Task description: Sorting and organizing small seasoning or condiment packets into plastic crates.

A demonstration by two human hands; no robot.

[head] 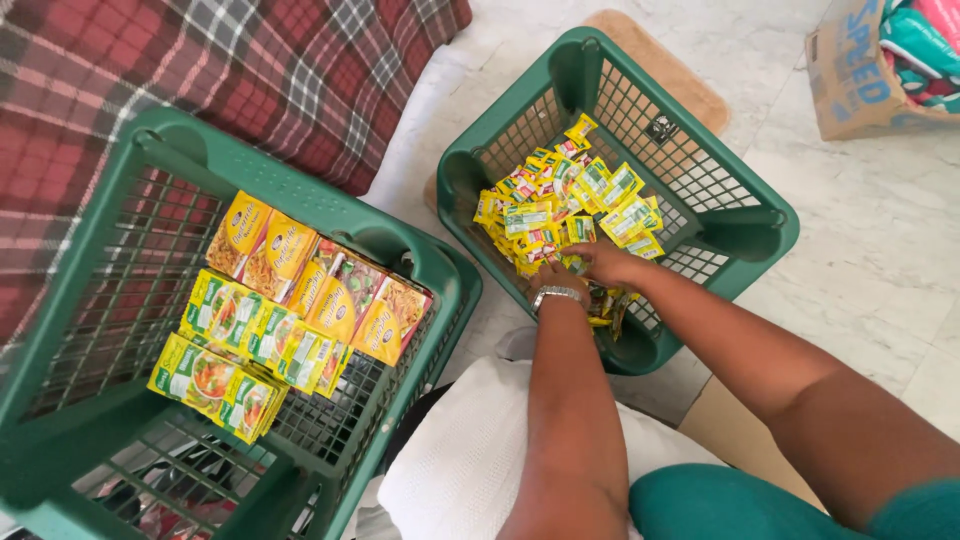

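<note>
Both your hands reach into the right green plastic mesh basket (745,225) on the floor. Your left hand (560,285) and right hand (605,265) meet over the small yellow sachets (565,205); whether either grips any I cannot tell. Loose sachets could slip through the mesh if you grab hastily.

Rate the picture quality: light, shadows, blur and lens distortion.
Head view: soft, even daylight, no harsh glare on the marble floor; faint shadow inside the right green basket around both hands; sachets sharp; wide-angle lens bows the left basket at the frame edge.
</note>
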